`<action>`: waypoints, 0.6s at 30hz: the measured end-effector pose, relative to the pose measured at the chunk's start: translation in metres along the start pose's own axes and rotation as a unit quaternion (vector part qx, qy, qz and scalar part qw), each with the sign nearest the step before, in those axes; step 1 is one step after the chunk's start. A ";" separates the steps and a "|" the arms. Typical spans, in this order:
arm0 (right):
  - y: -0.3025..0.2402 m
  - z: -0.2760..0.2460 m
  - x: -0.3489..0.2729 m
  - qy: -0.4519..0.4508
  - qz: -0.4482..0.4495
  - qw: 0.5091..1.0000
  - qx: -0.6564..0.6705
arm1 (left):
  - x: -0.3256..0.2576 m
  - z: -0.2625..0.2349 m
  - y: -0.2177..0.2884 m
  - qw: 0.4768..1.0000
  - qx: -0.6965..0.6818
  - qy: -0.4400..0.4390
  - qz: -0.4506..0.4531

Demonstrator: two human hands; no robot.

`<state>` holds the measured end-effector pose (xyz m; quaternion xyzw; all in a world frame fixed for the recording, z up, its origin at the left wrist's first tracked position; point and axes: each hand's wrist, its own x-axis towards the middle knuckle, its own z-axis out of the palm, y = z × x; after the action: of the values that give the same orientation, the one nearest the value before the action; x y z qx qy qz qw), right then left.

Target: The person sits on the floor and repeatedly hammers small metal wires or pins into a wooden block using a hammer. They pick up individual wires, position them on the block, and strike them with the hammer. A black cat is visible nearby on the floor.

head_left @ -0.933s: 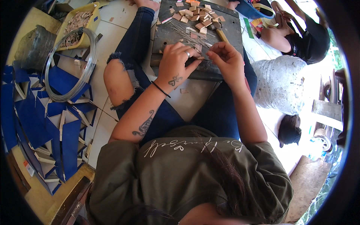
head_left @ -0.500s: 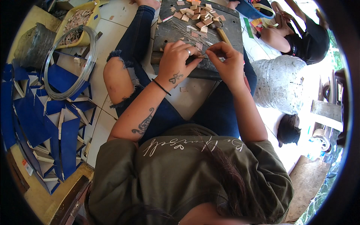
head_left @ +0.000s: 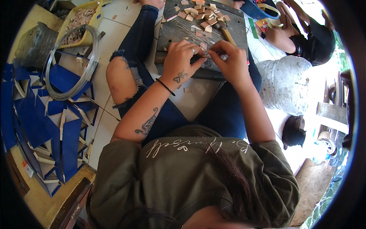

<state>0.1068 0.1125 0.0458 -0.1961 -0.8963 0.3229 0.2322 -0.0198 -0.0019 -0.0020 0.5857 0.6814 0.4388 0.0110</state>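
Over the near edge of a low dark work board (head_left: 167, 36), my left hand (head_left: 179, 57) and my right hand (head_left: 230, 61) meet with fingers pinched. Something small and thin sits between the fingertips; I cannot make out its kind, as the fingers mostly cover it. Just beyond the hands, thin straight wire pieces (head_left: 187, 28) are scattered on the board with a few flat wooden chips (head_left: 199, 34). A pile of small wooden blocks (head_left: 207, 15) lies farther back. Beside my right hand rests a hammer (head_left: 228, 37) with a wooden handle.
On the left are a wire coil (head_left: 47, 72), a yellow bin (head_left: 98, 19) of wood pieces and stacked blue panels with wooden parts (head_left: 30, 122). To the right stand a large whitish bundle (head_left: 284, 84), a dark cat (head_left: 293, 131) and a seated person (head_left: 316, 42) by a blue basin (head_left: 259, 11).
Both hands stay pinched together at nearly the same spot. My right fingers have shifted slightly left and down toward the left fingertips.
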 end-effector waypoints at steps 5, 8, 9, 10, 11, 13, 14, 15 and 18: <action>0.000 -0.001 0.006 -0.019 -0.005 1.000 0.021 | 0.008 -0.002 0.005 0.998 -0.052 -0.027 -0.033; 0.001 -0.001 0.006 -0.018 0.008 1.000 0.014 | 0.014 0.001 0.006 0.991 -0.122 -0.015 -0.048; 0.001 -0.002 0.005 -0.016 0.020 1.000 0.005 | 0.015 0.002 0.006 0.994 -0.103 0.000 -0.031; 0.003 -0.003 0.002 -0.008 0.008 1.000 0.003 | 0.016 0.003 0.005 0.996 -0.085 0.015 -0.012; 0.005 -0.005 -0.002 0.021 0.017 0.998 -0.058 | 0.016 0.004 0.004 0.995 -0.097 0.011 -0.023; 0.010 -0.016 -0.018 0.083 -0.010 0.983 -0.165 | 0.013 0.006 0.004 0.991 -0.122 0.005 -0.048; 0.014 -0.026 -0.029 0.063 0.008 0.971 -0.233 | 0.013 0.007 0.004 0.990 -0.133 0.014 -0.040; 0.016 -0.034 -0.041 0.046 0.053 0.957 -0.282 | 0.012 0.008 0.004 0.989 -0.145 0.024 -0.034; 0.027 -0.042 -0.069 -0.003 0.166 0.941 -0.296 | 0.010 0.011 0.005 0.984 -0.168 0.036 -0.037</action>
<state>0.1910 0.1181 0.0363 -0.4007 -0.9070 0.0777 0.1039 -0.0136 0.0124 -0.0003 0.5336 0.6191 0.5673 0.1011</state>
